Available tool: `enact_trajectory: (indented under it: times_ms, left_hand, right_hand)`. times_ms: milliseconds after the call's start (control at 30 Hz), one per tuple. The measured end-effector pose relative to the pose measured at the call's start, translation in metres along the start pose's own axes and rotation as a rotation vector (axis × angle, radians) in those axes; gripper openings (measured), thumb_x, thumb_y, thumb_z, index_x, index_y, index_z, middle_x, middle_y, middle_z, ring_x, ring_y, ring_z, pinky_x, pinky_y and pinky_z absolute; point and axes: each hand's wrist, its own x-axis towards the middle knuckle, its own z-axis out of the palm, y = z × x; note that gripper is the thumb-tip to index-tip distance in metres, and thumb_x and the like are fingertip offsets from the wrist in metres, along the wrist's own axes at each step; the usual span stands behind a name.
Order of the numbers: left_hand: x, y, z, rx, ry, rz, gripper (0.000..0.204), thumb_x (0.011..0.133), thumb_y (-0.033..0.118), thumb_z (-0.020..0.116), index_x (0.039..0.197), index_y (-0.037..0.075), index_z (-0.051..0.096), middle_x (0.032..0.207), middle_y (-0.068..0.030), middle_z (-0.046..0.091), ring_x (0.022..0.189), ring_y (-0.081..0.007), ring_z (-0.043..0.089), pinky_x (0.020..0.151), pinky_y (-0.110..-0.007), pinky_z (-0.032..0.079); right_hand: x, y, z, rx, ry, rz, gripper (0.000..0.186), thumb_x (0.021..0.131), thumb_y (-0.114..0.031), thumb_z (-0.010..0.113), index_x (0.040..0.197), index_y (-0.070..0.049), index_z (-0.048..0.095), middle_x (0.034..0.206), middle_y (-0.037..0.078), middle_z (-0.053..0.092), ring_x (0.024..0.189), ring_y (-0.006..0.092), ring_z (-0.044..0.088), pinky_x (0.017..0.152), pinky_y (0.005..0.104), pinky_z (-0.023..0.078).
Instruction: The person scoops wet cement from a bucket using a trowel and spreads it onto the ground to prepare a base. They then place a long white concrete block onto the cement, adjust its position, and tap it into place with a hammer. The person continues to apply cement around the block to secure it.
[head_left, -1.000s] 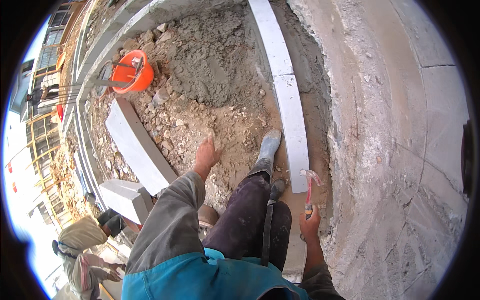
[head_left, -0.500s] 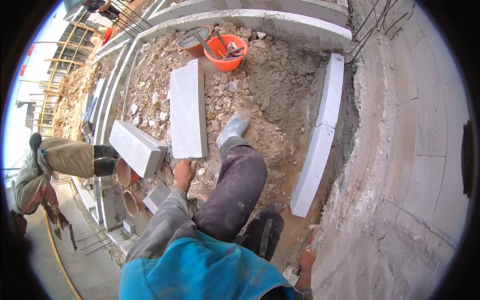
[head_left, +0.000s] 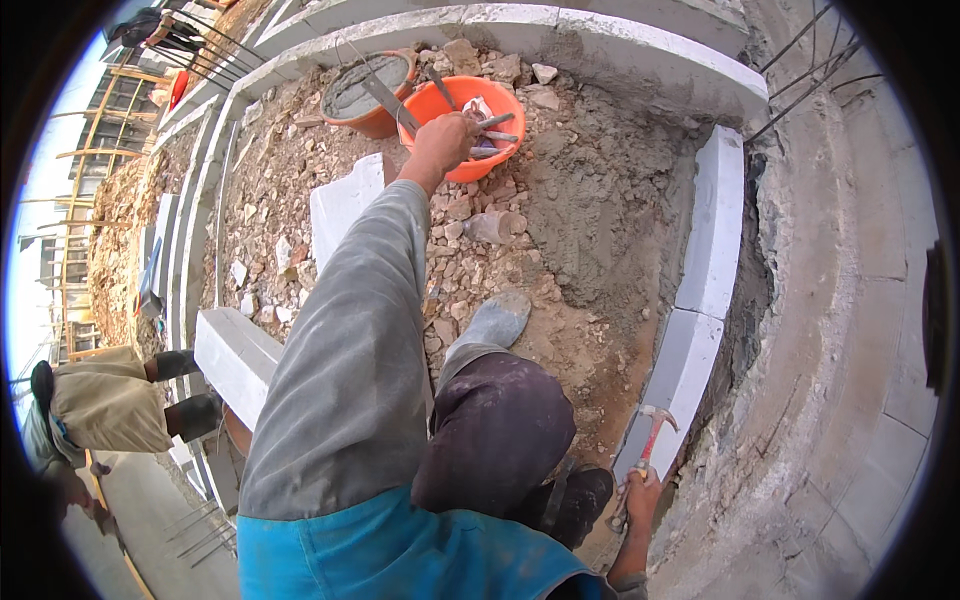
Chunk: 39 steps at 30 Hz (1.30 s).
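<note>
My left hand (head_left: 445,145) is over the orange bucket (head_left: 462,92) at the far middle, its fingers curled among several tools inside. What those fingers grip is hidden. A flat metal blade (head_left: 388,102) leans out over the bucket's left rim. Low on the right, my right hand (head_left: 641,496) is wrapped round the handle of a claw hammer (head_left: 655,428). Its head is up, above the nearer pale block (head_left: 685,365). That block meets a farther block (head_left: 716,225) end to end, both in a row along the right side.
Beside the orange bucket stands a tub of grey mortar (head_left: 358,95). Loose pale blocks (head_left: 345,205) lie on rubble, one partly behind my left sleeve. Wet mortar (head_left: 590,210) spreads left of the block row. Rebar (head_left: 815,75) juts out at far right. Another person (head_left: 105,400) stands at left.
My left hand has gone from the near end of the loose block forward to the orange bucket. My right hand has raised the hammer over the block row. The view has shifted.
</note>
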Motion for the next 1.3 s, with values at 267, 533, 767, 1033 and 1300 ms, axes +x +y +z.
enact_trajectory:
  times_ms: [267,533,767,1033,1300]
  left_hand:
    - [0.11,-0.045,0.081,0.296,-0.368,0.523,0.015,0.079,0.015,0.066,0.091,0.016,0.074,0.08,-0.01,0.068,0.08,-0.0304,0.07,0.071,-0.045,0.056]
    - [0.117,-0.056,0.112,0.477,-0.339,0.672,0.009,0.075,0.02,0.072,0.076,0.011,0.073,0.075,-0.0106,0.07,0.071,-0.027,0.071,0.061,-0.041,0.056]
    - [0.106,-0.063,0.046,0.439,-0.173,0.562,0.013,0.081,0.018,0.06,0.082,0.007,0.067,0.084,-0.0143,0.069,0.073,-0.0342,0.066,0.065,-0.045,0.053]
    - [-0.006,0.114,-0.001,-0.653,-0.123,0.715,0.008,0.078,-0.002,0.052,0.077,-0.001,0.06,0.073,-0.0105,0.061,0.064,-0.019,0.056,0.061,-0.03,0.045]
    - [-0.076,0.293,0.106,-0.78,-0.682,1.139,0.007,0.076,0.003,0.058,0.081,0.004,0.062,0.076,-0.0111,0.062,0.068,-0.0309,0.063,0.063,-0.038,0.051]
  right_hand:
    - [0.033,-0.067,0.104,0.196,0.036,-0.099,0.016,0.093,-0.016,0.059,0.103,-0.004,0.053,0.07,0.001,0.055,0.05,0.0091,0.054,0.045,0.0234,0.045]
    - [0.04,-0.074,0.142,0.329,0.184,0.025,0.018,0.093,-0.016,0.06,0.103,-0.003,0.055,0.072,0.001,0.058,0.052,0.0094,0.056,0.046,0.0252,0.045]
    - [0.037,-0.04,0.158,0.658,0.369,0.053,0.015,0.092,-0.015,0.061,0.1,-0.004,0.054,0.072,0.002,0.057,0.052,0.0097,0.056,0.046,0.0263,0.045]
    - [0.054,-0.08,0.185,1.024,0.411,-0.114,0.022,0.093,-0.021,0.066,0.102,-0.006,0.052,0.073,0.002,0.057,0.054,0.0096,0.056,0.047,0.0267,0.046]
    - [0.075,-0.129,0.17,1.18,0.325,-0.338,0.023,0.089,-0.009,0.066,0.105,-0.002,0.051,0.075,0.003,0.058,0.059,0.0091,0.057,0.053,0.0269,0.049]
